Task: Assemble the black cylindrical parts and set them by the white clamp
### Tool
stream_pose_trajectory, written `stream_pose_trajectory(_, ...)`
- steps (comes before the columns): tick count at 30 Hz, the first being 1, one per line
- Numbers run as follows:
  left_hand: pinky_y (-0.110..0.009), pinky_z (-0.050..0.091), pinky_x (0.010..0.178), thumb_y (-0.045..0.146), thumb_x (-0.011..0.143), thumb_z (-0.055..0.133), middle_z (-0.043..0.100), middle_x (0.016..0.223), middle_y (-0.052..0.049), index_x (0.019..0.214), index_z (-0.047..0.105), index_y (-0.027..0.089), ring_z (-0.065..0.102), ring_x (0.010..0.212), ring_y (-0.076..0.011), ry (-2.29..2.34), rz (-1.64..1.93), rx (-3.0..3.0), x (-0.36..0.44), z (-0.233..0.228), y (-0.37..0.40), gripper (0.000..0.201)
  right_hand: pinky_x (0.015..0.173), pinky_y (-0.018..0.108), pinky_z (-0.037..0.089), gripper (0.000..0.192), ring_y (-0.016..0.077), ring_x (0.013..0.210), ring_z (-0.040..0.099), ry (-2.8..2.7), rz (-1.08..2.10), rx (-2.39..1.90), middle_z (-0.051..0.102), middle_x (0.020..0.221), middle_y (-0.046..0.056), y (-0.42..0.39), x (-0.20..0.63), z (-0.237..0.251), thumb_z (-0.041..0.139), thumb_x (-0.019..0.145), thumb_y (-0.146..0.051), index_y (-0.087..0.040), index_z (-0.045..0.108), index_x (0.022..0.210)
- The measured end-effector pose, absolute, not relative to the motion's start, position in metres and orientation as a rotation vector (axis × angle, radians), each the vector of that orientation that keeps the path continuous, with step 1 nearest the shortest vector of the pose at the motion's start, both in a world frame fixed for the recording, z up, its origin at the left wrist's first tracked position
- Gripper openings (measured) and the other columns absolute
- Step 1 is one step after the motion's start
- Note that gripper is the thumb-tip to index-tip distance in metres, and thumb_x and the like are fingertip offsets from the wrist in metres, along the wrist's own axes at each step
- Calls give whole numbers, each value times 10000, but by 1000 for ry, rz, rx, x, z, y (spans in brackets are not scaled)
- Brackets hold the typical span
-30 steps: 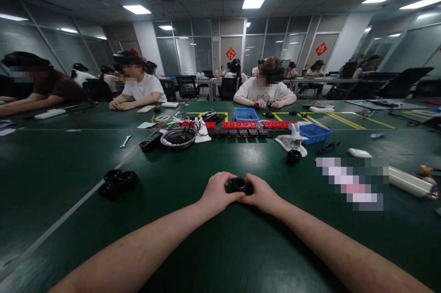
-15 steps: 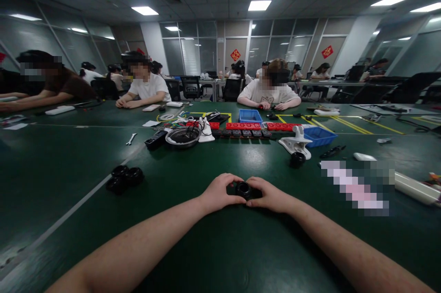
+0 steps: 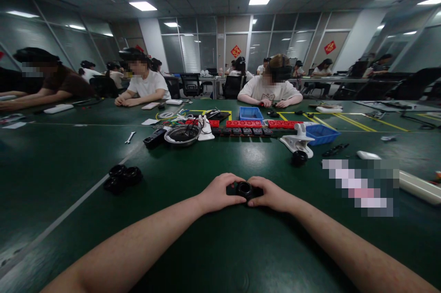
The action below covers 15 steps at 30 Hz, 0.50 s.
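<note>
A black ring-shaped part (image 3: 244,190) with a round opening on top sits between my two hands, just above or on the green table. My left hand (image 3: 220,193) grips it from the left, thumb in front and fingers behind. From the right, my right hand (image 3: 270,195) holds the same part, its fingertips partly hidden behind it. Several similar black round parts (image 3: 126,175) stand clustered to the left. One more black round part (image 3: 299,158) rests at the right, by a white clip stand (image 3: 299,139).
Beyond my hands lie a metal bowl (image 3: 182,137), another white clip stand (image 3: 206,130), red socket strips (image 3: 244,123), and blue bins (image 3: 322,134). A wrench (image 3: 130,138) is at the left, a long pale cylinder (image 3: 418,187) at the right. People sit across the table.
My hands keep their hold on the black ring-shaped part and hardly move. The view has shifted slightly. Nothing else on the table has visibly moved.
</note>
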<state>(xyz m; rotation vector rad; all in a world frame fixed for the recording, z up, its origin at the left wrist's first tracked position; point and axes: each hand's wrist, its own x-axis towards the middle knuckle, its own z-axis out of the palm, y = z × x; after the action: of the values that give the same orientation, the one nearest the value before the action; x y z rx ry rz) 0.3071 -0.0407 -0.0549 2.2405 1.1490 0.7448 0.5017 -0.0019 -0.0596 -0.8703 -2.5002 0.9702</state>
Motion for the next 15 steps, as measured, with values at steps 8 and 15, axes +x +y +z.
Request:
stream_pose_trajectory(8,-253,398,598,370,621,655,541,838,-14,950,563,200,493,703,-160,1468,886,2103,316,-64,-46,381,525,241,307,316,146,619,435,-2357,430,-1309,482,668,-1,-13,484,-81,650,580,-406,-169,466,681)
stream_pose_trajectory(15,-236,402,636,335,654,646,527,832,-4,1012,549,210,481,716,-141,1216,811,2186,310,-62,-40,392,700,309,360,480,198,813,474,-2526,586,-1013,522,892,48,-9,493,-72,641,609,-430,-184,517,1003)
